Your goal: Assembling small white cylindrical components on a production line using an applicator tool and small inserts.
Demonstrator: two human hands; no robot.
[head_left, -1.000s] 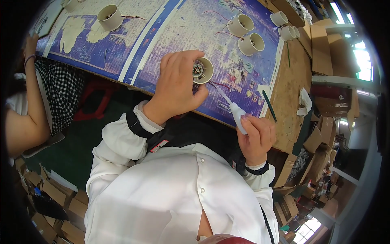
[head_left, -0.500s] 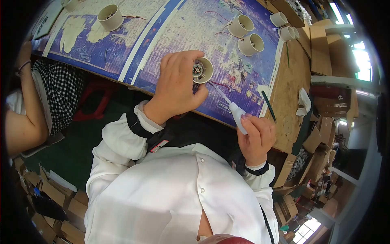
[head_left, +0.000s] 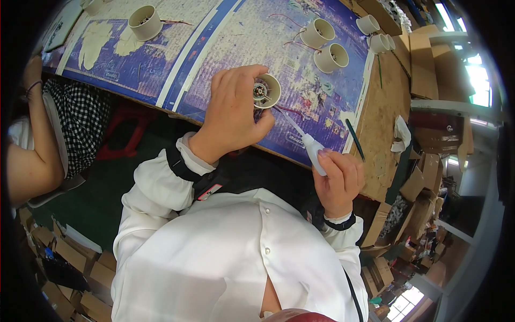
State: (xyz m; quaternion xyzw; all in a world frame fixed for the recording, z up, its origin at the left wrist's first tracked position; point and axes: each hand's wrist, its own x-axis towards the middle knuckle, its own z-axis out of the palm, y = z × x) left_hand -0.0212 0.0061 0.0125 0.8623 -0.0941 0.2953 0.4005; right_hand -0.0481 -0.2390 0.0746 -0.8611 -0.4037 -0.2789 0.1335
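My left hand (head_left: pixel 234 110) is closed around a short off-white plastic cylinder (head_left: pixel 274 92), its open end tilted up toward me. Inside it sits a round motor-like part with spokes, and a dark red wire trails out on the right. In my right hand (head_left: pixel 338 180) is a white squeeze bottle (head_left: pixel 314 152), gripped between thumb and fingers. Its long thin nozzle points up and left, with the tip close to the lower right rim of the cylinder. Whether the tip touches the rim, I cannot tell.
Two similar cups (head_left: pixel 331 58) with wires stand at the far right of the purple-covered table (head_left: pixel 225 59); another cup (head_left: pixel 145 23) stands far left. A dark green stick (head_left: pixel 354 139) and crumpled white paper (head_left: pixel 401 134) lie at right. A co-worker's arm (head_left: pixel 40 145) is at left.
Almost nothing differs. My left hand and the cylinder have shifted very slightly up; the bottle stays in nearly the same place.
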